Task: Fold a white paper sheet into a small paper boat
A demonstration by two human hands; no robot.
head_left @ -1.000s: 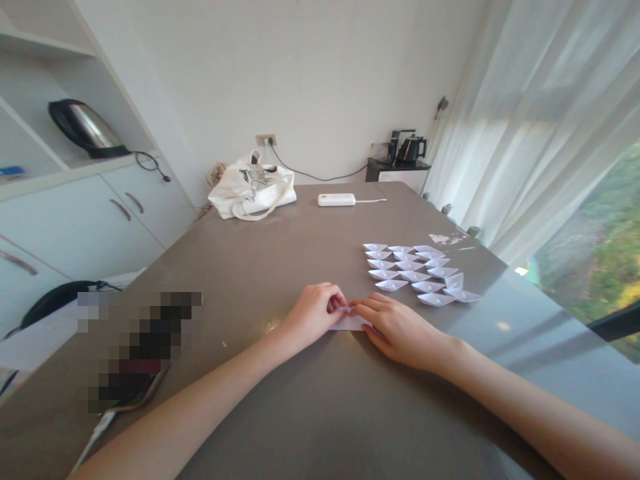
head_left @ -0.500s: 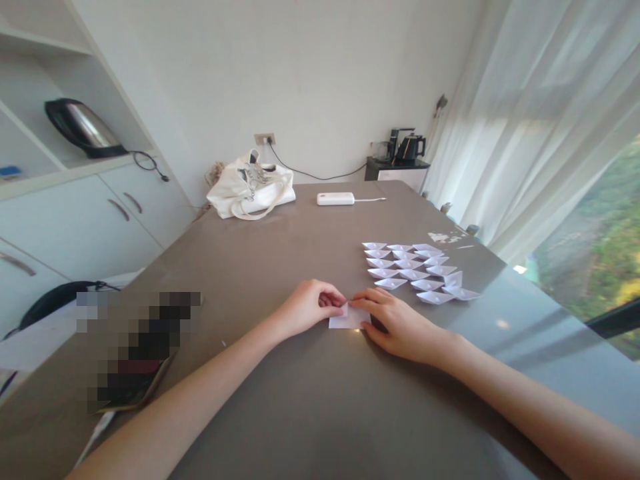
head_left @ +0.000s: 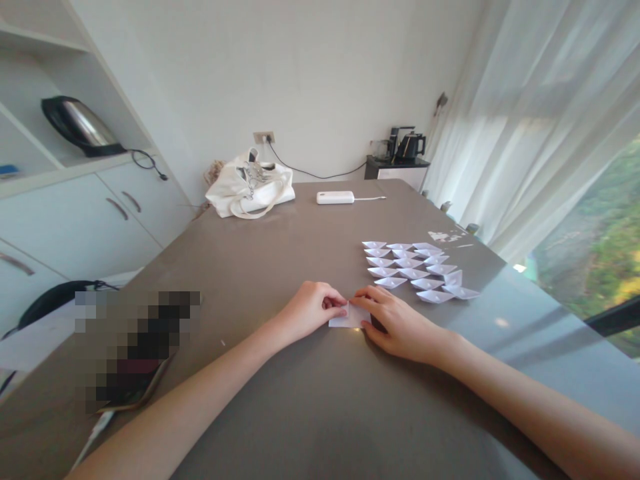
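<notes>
A small folded white paper (head_left: 345, 318) lies on the grey table (head_left: 300, 400) in front of me. My left hand (head_left: 311, 308) pinches its left upper corner with curled fingers. My right hand (head_left: 395, 323) holds its right side, thumb under and fingers bent over the edge. Both hands rest on the table top and meet over the paper. Just beyond my right hand, several finished white paper boats (head_left: 417, 269) stand in rows.
A white handbag (head_left: 250, 191) and a white power bank (head_left: 335, 197) with a cable lie at the table's far end. A blurred-out object (head_left: 133, 350) sits at the left edge. Cabinets with a kettle (head_left: 80, 125) stand left, curtains right.
The paper's upper edge has been raised and folded between my fingertips; both hands shifted only slightly. The view tilted a little.
</notes>
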